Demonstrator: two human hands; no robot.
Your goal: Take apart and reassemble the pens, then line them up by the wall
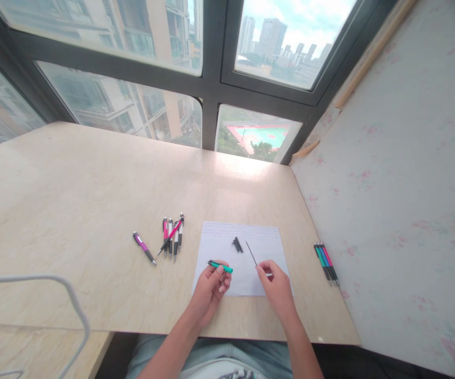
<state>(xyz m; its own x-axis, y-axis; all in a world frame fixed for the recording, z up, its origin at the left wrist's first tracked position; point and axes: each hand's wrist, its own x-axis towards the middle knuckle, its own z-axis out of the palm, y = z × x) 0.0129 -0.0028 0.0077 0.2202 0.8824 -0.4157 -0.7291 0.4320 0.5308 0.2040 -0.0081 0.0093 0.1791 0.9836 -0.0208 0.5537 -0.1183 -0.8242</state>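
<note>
My left hand (210,288) is closed around a green pen barrel (220,266), held level over the lower left of a white sheet of paper (227,243). My right hand (275,284) pinches the lower end of a thin dark refill (251,253), which slants up and to the left above the sheet. A small black pen part (237,244) lies on the paper between the two hands.
Several pink and white pens (172,237) lie in a loose bunch left of the paper, with one purple pen (144,248) apart. A few more pens (326,263) lie by the right wall. The light wooden table (73,210) runs under a window. A white wire frame (73,302) shows at lower left.
</note>
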